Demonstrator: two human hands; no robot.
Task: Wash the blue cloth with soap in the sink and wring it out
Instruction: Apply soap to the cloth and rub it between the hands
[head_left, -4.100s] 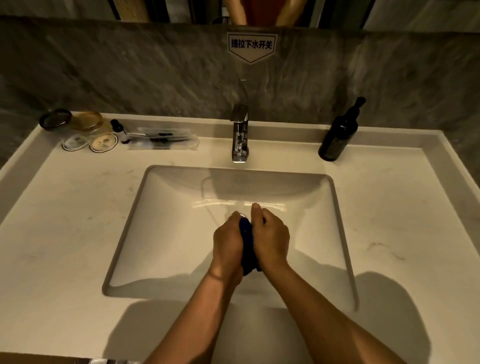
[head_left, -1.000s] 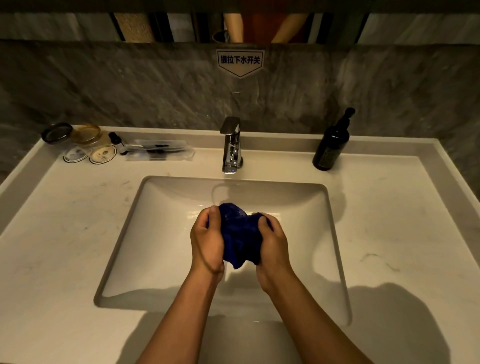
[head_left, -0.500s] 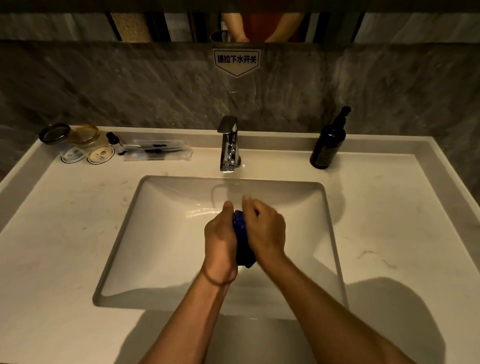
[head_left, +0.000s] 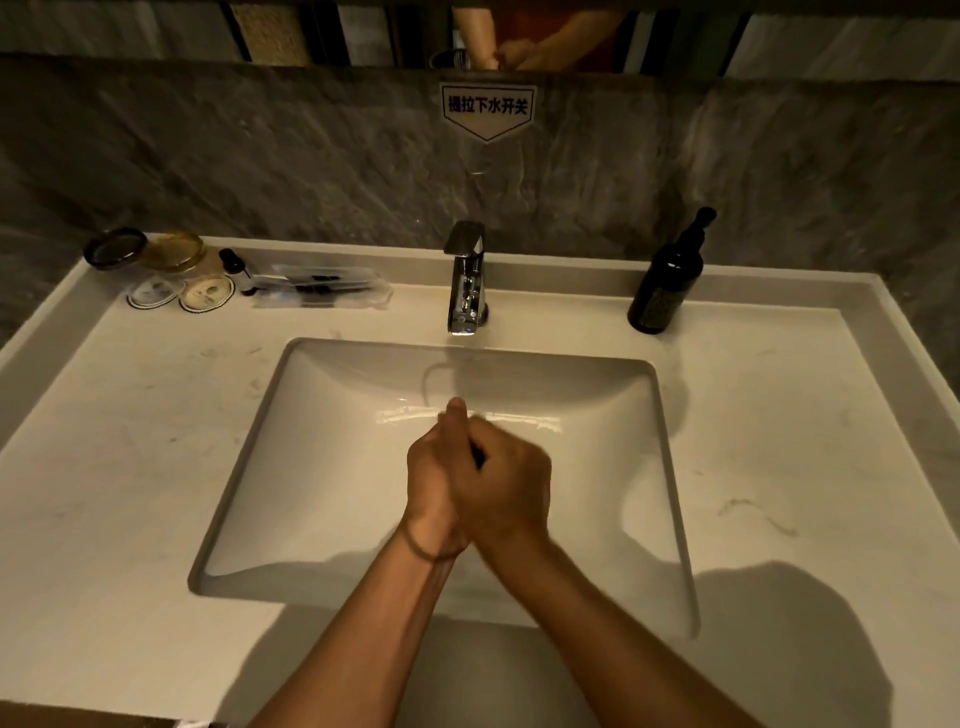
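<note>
Porcelain, glossy and white, forms the rectangular sink (head_left: 332, 467) with rounded corners at the centre of the frame, sunk under a pale, faintly veined stone desk (head_left: 779, 467) with a raised lip along its back and sides; behind it rises a wall of rough grey marbled stone carrying a small white pointed label (head_left: 488, 109) with dark characters; a squared chrome tap (head_left: 466, 280) stands at upper centre, its polished faces catching light; a dark, smooth pump bottle (head_left: 667, 275) with a slim neck stands upright at the upper right of the desk; at the upper left lie round lidded jars (head_left: 171, 254), two flat round discs and a clear plastic packet (head_left: 322, 286); over the middle of the basin the left hand (head_left: 434, 478) and right hand (head_left: 506, 488) are pressed tightly together, palms facing, fingers curled closed, the left thumb pointing up toward the tap; the blue cloth (head_left: 477, 456) is squeezed between them, only a thin dark sliver showing in the crease where the hands meet; both bare forearms come in from the bottom edge, converging at the wrists, with a thin band (head_left: 423, 545) around the left wrist.
</note>
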